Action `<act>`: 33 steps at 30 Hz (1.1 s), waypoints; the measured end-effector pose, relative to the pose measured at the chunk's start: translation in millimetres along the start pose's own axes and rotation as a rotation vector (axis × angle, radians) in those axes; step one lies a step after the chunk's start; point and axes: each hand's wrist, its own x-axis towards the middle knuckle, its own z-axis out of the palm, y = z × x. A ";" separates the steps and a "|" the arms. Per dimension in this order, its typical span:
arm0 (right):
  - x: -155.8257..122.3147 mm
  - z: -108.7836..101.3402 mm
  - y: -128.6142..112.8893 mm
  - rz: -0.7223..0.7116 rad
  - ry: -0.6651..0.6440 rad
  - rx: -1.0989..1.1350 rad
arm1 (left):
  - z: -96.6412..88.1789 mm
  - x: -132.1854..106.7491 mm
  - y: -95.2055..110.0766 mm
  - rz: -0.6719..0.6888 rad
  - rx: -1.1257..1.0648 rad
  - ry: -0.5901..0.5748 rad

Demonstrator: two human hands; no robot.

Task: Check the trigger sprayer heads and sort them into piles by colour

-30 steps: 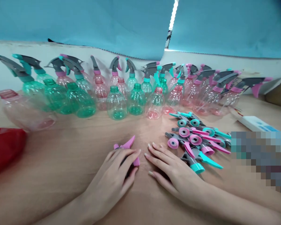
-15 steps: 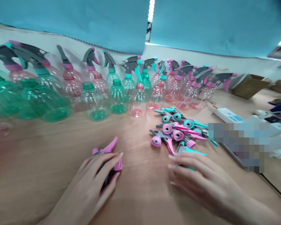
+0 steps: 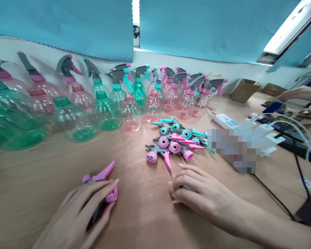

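Toward the desk's [image 3: 142, 204] near edge, the left hand [image 3: 77, 205] clasps a spray head [image 3: 112, 194], likely light, stiff, best gripped mid-body; the right hand's [image 3: 200, 192] hold is unclear.

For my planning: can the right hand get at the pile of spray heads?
Probably yes: nothing blocks the right hand from the pile, though that hand seems to hold something grey.

Bottles [image 3: 130, 117] behind spray-head pile [image 3: 175, 147], on table [image 3: 141, 207].
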 end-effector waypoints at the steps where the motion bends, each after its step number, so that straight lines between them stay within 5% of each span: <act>1: -1.0 -4.6 -0.4 0.033 0.006 0.013 | 1.7 1.7 2.6 0.016 0.017 -0.024; 8: -16.1 -37.9 26.0 0.586 0.019 -0.207 | 13.0 32.5 41.3 0.199 -0.058 -0.062; 14: -31.0 -41.9 57.8 0.836 0.153 -0.297 | 15.1 48.7 58.2 0.258 -0.079 -0.055; 17: -37.9 -41.0 51.9 0.821 0.129 -0.247 | 15.5 48.5 57.6 0.257 -0.084 -0.050; 22: -48.0 -34.0 39.8 0.600 -0.077 -0.146 | 14.0 46.8 56.9 0.251 -0.092 -0.059; 33: -20.0 -7.6 40.2 0.663 0.045 -0.399 | 9.9 47.6 54.6 0.129 -0.229 -0.058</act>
